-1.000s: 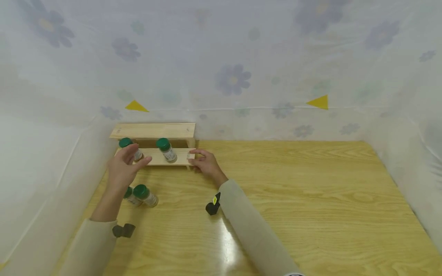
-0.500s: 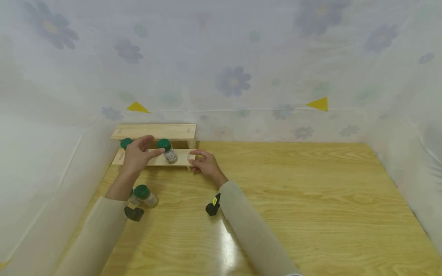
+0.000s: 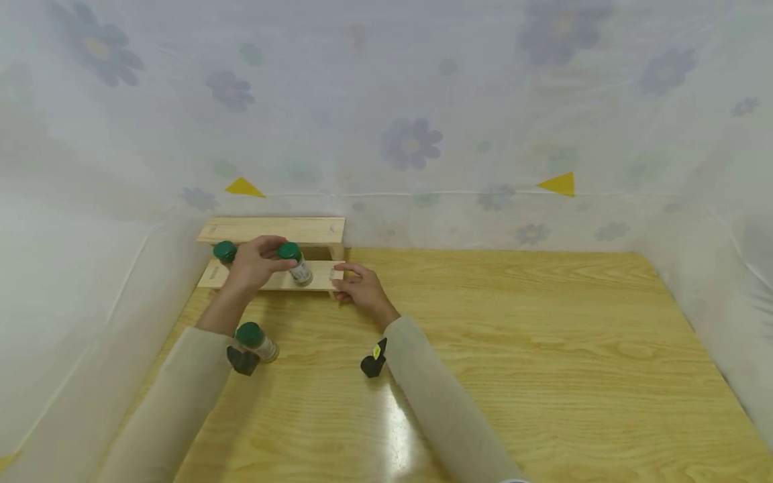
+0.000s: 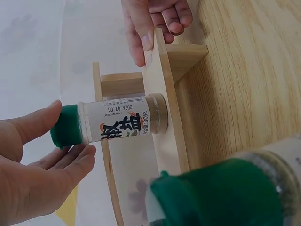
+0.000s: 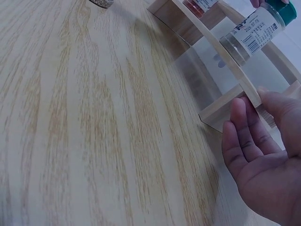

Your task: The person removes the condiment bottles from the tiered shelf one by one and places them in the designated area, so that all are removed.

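My left hand [image 3: 252, 267] pinches the green cap of a spice jar [image 4: 124, 120] with clear walls and a white label. The jar stands upright on the lower step of a two-tier wooden rack [image 3: 326, 276]. Thumb and fingers lie on opposite sides of the cap. At the rack's right end, my right hand [image 3: 361, 290] grips the lower step, thumb on top and fingers underneath. Another green-capped jar [image 3: 225, 251] is on the same step to the left, partly hidden behind my left hand.
On the table in front of the rack stands another green-capped jar [image 3: 258, 342], close to my left wrist. The rack's upper step [image 3: 272, 230] lies behind, near the flower-patterned back sheet [image 3: 410, 144]. Wood-grain table [image 3: 513, 349] extends to the right.
My left hand has moved right from the left jar to the right jar on the lower step and closed on its cap. My right hand has stayed at the rack's end.
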`<state>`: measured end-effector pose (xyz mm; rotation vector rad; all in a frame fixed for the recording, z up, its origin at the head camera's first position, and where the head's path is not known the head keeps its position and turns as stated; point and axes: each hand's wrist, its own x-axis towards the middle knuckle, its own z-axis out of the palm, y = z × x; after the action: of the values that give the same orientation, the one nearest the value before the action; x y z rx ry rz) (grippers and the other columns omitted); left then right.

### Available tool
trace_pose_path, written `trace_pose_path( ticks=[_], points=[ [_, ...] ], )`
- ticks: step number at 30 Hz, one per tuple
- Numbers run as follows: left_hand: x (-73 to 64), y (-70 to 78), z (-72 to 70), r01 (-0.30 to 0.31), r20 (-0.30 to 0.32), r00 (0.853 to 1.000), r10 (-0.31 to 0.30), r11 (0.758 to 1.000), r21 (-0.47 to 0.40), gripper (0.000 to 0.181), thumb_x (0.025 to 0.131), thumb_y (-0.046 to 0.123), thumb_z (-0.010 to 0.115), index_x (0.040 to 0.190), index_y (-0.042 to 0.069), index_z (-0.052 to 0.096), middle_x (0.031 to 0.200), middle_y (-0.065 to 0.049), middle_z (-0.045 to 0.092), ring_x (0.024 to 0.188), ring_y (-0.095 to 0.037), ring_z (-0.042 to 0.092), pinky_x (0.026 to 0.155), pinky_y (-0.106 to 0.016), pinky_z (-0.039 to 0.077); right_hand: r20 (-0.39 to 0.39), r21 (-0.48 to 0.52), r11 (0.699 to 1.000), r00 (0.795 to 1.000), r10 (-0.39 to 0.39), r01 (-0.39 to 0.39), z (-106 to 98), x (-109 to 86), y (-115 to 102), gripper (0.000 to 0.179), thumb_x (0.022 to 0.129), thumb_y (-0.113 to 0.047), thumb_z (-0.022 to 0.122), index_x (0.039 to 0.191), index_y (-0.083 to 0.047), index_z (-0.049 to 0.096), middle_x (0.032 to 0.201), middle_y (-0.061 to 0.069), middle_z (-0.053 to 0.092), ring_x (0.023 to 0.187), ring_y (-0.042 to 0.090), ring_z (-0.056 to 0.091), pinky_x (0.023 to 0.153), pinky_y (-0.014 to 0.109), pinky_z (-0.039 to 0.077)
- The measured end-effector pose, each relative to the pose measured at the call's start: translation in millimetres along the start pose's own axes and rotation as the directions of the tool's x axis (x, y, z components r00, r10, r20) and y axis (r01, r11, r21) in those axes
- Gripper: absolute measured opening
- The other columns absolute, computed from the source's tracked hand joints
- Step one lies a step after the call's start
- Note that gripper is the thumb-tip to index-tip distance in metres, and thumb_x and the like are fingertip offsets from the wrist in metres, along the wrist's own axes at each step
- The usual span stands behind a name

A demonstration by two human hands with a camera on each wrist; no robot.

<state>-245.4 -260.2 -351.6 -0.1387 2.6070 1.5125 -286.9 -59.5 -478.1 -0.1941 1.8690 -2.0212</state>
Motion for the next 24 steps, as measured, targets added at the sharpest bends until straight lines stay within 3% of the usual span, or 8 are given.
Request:
trace_pose_path(
  ticks=[14,24],
  points=[
    [3.8,-1.0,2.4,0.027,0.006,1.0,-0.027,0.998,0.06,0.058,0.091,0.014,0.064,0.142,0.004,0.039,0.142,-0.02,0.045,0.133,-0.035,0.042,0.108,-0.05,0.04,0.007,0.027,1.0,1.0,0.007,-0.008,0.0,0.8,-1.2,0.037,0.088,-0.009,0.067,0.125,-0.011,0.061,0.074,0.003,0.068,0.06,0.014,0.065,0.073,0.041,0.06],
    [-4.5,2.4,1.4,-0.015,-0.012,1.0,0.016,0.997,0.082,0.057,0.091,0.015,0.065,0.141,0.003,0.041,0.141,-0.02,0.047,0.132,-0.035,0.044,0.105,-0.049,0.043,-0.003,0.018,0.999,1.0,0.026,-0.026,0.8,-2.2,-5.3,0.039,0.088,-0.008,0.067,0.126,-0.011,0.06,0.086,0.016,0.071,0.061,0.014,0.065,0.073,0.04,0.06]
  ],
)
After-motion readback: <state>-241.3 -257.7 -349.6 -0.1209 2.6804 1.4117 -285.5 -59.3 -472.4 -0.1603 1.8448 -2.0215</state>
